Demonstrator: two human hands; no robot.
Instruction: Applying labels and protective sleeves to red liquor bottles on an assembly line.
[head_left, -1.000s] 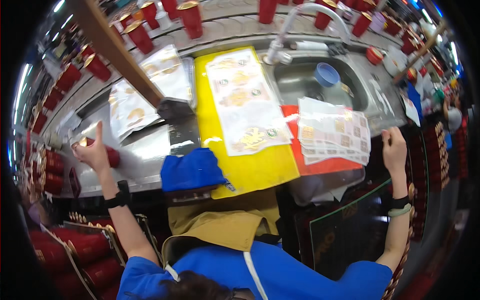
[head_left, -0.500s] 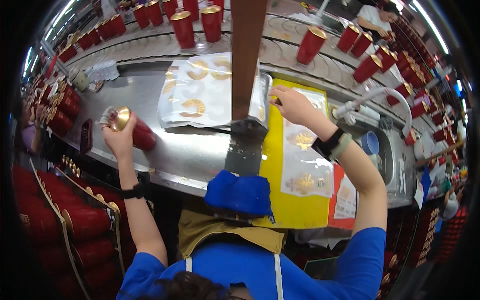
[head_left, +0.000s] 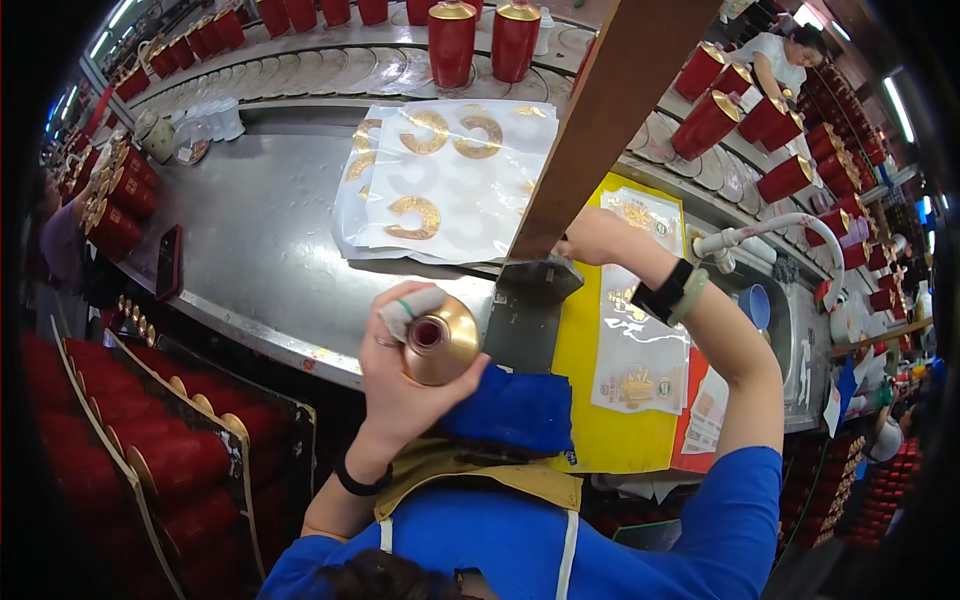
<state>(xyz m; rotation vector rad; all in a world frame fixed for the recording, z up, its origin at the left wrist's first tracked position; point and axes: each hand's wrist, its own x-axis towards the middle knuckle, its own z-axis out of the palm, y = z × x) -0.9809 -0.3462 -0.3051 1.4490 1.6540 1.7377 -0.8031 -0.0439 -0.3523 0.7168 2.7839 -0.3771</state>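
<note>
My left hand [head_left: 400, 385] is wrapped round a bottle [head_left: 455, 350] with a gold shoulder and an open mouth, tipped so that the mouth faces up at me. A pale wrap with a green band covers one of its fingers. The bottle is above the front edge of the metal bench, beside a folded blue cloth [head_left: 515, 420]. My right hand [head_left: 597, 238] is closed next to the brown post [head_left: 610, 110], over the yellow board [head_left: 575, 350]; its fingertips are partly hidden, and what they hold cannot be made out. White sheets with gold C-shaped decals [head_left: 412, 217] lie left of the post.
Printed gold decal sheets [head_left: 640, 340] lie on the yellow board. A sink with a white faucet [head_left: 770, 228] and blue cup [head_left: 754, 306] is at right. Red bottles [head_left: 452, 45] stand on the conveyor behind. A dark phone-like object [head_left: 170, 262] lies at left. Another person [head_left: 775, 65] works far right.
My left hand has brought the bottle from the bench's left side toward me and tipped its mouth up. My right hand has shifted down slightly, close to the post. Bottles on the conveyor have moved.
</note>
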